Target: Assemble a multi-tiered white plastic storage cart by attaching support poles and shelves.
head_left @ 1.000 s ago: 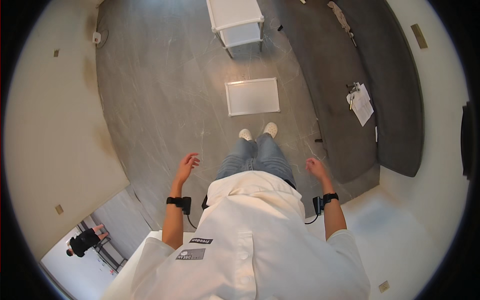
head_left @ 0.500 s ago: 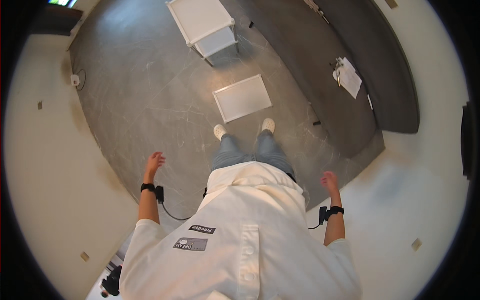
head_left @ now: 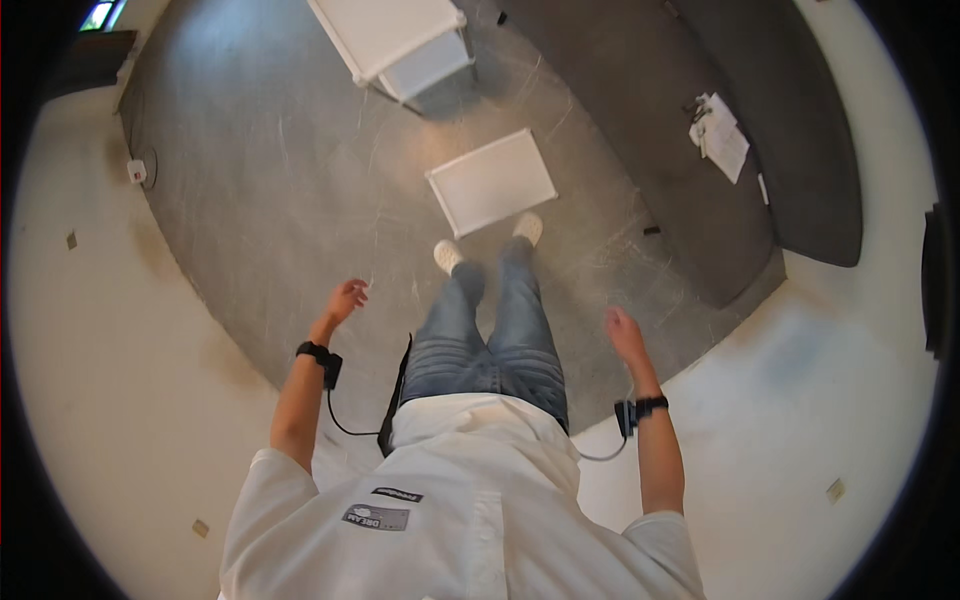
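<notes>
A person in a white shirt (head_left: 440,565) and blue jeans (head_left: 480,350) stands on a gray stone-patterned floor (head_left: 280,180), arms held out from the sides. From where I stand, the left hand (head_left: 347,299) is partly open, its fingers spread a little and loosely bent, with nothing in its grasp. The right hand (head_left: 625,333) is raised at about the same level, clear of the body and apparently empty; blur leaves me unable to tell how far its fingers part. Each wrist wears a black strap, one on the left (head_left: 320,362) and one on the right (head_left: 650,405), with a small black box and a cord running toward the waist.

Pale, holed shoes (head_left: 448,257) stand just in front of a white panel (head_left: 492,183), which lies flat and slightly askew on the floor. The panel is ahead of both hands, between them from side to side and well apart from each, with the shoes at its near edge.

Beyond it rises a two-tier white stand (head_left: 400,30) on metal legs. To the right, a long dark gray sofa (head_left: 640,120) carries white papers (head_left: 725,150) beside small, indistinct objects. A small white box (head_left: 137,171) sits by the left wall (head_left: 110,320).
</notes>
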{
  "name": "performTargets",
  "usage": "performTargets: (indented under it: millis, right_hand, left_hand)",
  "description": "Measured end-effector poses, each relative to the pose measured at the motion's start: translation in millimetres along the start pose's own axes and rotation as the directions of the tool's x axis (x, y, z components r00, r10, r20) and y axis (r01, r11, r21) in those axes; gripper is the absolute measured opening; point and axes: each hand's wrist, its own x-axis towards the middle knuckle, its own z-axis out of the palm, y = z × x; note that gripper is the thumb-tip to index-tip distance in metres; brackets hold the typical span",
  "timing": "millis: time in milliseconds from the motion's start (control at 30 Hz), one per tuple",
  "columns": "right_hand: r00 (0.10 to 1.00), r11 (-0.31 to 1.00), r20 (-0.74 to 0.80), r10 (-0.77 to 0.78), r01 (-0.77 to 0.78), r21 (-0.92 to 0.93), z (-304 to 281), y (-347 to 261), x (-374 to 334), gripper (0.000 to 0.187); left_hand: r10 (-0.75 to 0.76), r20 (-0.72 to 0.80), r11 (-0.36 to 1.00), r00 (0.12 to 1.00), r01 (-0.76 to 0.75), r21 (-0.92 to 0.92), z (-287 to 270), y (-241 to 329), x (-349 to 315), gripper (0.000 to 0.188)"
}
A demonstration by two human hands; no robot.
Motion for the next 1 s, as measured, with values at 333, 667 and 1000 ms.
performTargets:
  millis: [333,667,1000]
  right_hand:
    - [0.994,0.996,0.109,0.031,-0.040,0.080,34.1,-42.0,179.1,0.025]
    - [0.990,0.944,-0.001,-0.142,0.136,-0.300,185.4,26.8,359.8,0.048]
    - [0.967,0.976,-0.201,-0.158,0.122,-0.178,246.4,62.9,548.0,0.054]
  left_hand:
    - [0.004,-0.047,0.998,0.999,-0.007,-0.057,3.0,11.2,15.5,0.025]
    - [-0.125,0.029,0.991,0.992,0.124,0.048,80.0,-80.5,292.1,0.023]
    - [-0.124,-0.169,0.991,0.978,0.114,-0.068,125.0,-86.7,476.5,0.042]
